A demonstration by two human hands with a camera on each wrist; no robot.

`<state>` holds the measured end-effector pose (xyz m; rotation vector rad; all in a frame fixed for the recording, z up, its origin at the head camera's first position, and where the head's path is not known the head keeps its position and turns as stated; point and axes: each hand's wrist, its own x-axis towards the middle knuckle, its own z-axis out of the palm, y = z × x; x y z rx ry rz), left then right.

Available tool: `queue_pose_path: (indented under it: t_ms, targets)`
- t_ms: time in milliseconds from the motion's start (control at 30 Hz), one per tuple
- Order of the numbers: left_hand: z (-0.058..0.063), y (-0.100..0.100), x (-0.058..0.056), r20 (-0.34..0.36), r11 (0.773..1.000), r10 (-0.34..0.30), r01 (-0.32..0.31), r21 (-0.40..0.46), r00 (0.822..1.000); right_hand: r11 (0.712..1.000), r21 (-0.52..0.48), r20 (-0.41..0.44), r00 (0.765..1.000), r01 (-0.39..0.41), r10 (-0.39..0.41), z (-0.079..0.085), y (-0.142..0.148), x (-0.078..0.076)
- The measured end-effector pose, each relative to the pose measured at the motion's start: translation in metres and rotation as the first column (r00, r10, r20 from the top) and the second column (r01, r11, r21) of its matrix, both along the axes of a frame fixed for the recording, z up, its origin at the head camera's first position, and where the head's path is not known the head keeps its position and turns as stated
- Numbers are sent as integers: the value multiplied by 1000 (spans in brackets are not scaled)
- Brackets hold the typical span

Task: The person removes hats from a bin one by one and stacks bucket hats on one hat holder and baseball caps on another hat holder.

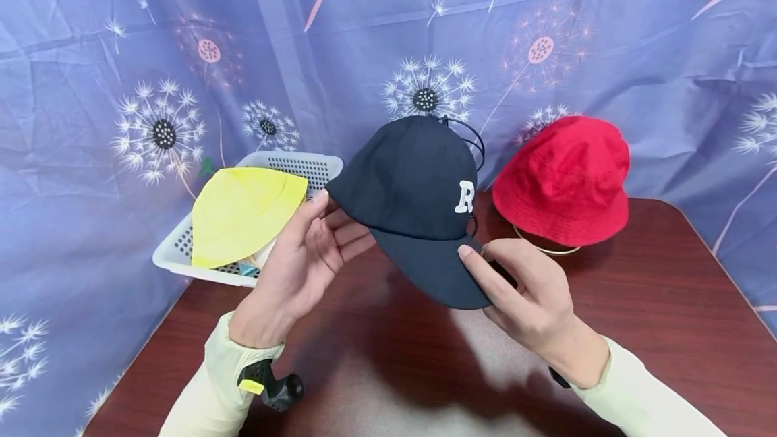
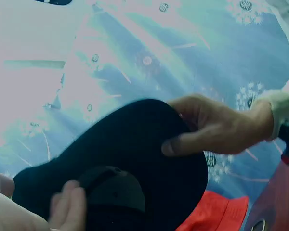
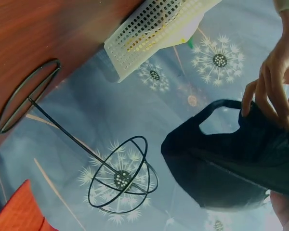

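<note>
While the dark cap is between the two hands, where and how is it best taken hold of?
I would hold the dark cap by its visor, the right hand coming from the near right, because this part is thin and juts out from the rounded crown. The left hand can pinch the rear edge from the left; squeezing the crown would probably dent it.

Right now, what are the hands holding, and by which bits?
A dark cap: the right hand pinches its brim, and the left hand holds its back edge.
</note>
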<state>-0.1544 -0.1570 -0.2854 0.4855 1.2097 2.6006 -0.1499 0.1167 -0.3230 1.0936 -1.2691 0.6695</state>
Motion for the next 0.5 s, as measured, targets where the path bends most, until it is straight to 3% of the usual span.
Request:
queue_pose_path:
  t_ms: [167, 333, 500]
  targets:
    - [0, 2, 3, -14, 992, 111, -111, -56, 994, 998, 44, -57, 998, 36, -33, -2, -2, 3]
    - [-2, 6, 5, -37, 987, 119, -122, -108, 992, 991, 68, -105, 989, 112, -104, -3, -7, 6]
    - [-7, 10, 4, 39, 979, 163, -157, -129, 986, 981, 105, -135, 980, 163, -148, -6, -14, 11]
